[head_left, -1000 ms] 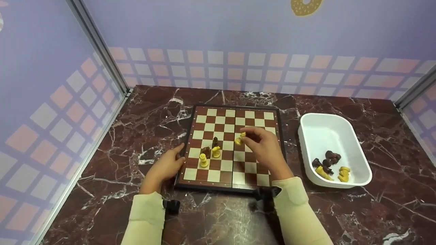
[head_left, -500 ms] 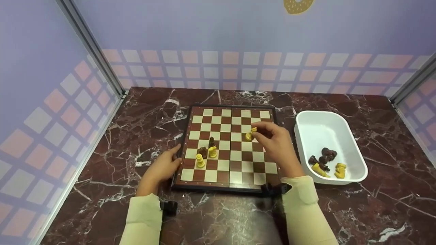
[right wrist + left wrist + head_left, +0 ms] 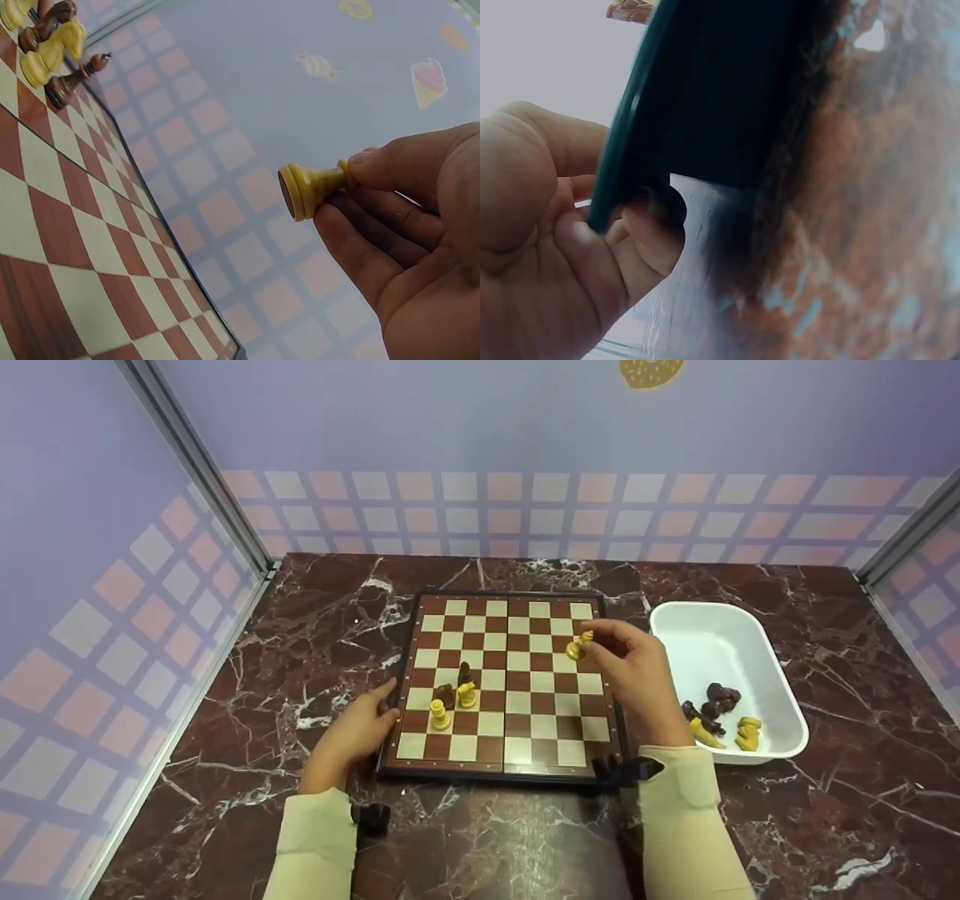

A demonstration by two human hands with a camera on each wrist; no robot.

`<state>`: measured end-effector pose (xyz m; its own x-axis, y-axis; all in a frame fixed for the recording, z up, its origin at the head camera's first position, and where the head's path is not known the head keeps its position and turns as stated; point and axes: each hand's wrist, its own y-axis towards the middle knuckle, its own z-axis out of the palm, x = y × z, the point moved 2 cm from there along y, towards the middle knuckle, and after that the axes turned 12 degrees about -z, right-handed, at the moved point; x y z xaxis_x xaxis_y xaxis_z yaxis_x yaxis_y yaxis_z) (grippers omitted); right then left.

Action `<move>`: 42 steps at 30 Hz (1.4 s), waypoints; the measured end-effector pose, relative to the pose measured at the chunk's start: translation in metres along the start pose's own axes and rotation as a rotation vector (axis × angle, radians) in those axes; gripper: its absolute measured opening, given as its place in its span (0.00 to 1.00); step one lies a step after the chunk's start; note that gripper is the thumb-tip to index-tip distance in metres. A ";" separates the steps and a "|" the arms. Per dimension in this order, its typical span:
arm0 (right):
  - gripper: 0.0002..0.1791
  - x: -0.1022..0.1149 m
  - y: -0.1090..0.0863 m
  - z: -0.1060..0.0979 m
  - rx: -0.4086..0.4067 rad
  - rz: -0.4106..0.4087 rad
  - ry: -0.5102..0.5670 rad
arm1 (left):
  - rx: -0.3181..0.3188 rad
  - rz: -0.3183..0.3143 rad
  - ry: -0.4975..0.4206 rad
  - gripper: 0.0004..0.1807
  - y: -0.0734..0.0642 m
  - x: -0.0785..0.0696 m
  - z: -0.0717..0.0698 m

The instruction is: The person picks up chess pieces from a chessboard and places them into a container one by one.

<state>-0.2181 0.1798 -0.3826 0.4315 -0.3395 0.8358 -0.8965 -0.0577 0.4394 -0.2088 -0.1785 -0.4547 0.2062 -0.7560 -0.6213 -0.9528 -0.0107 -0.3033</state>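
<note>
My right hand [image 3: 637, 675] pinches a yellow chess piece [image 3: 304, 189] between thumb and fingers; its head is hidden by the fingertips. The piece is tilted, with its dark base pad showing, above the right half of the chessboard [image 3: 532, 727]. At the board's left edge, my left hand [image 3: 352, 735] grips the rim [image 3: 619, 165], which passes between thumb and fingers in the left wrist view. On the board's left half stand a yellow rook [image 3: 439, 715], a yellow knight [image 3: 466, 696], a dark knight [image 3: 444, 695] and a dark bishop [image 3: 465, 672], close together.
A white tub [image 3: 780, 682] stands right of the board, holding dark chess pieces [image 3: 721, 697] and a yellow knight [image 3: 748, 733] among others. Patterned panels [image 3: 480, 510] enclose the marble-look table [image 3: 330, 607] at the back and sides.
My right hand has moved right across the board with the yellow piece, toward the tub. My left hand stays at the board's left edge, and the standing pieces are unmoved.
</note>
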 end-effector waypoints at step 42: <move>0.13 -0.033 -0.006 -0.075 -0.406 0.222 -0.319 | 0.051 -0.011 0.018 0.30 -0.003 0.000 -0.001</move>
<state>-0.2200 0.2622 -0.3882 0.1281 -0.5728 0.8096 -0.8241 0.3927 0.4082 -0.2061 -0.1795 -0.4530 0.2121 -0.7675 -0.6050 -0.9380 0.0139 -0.3465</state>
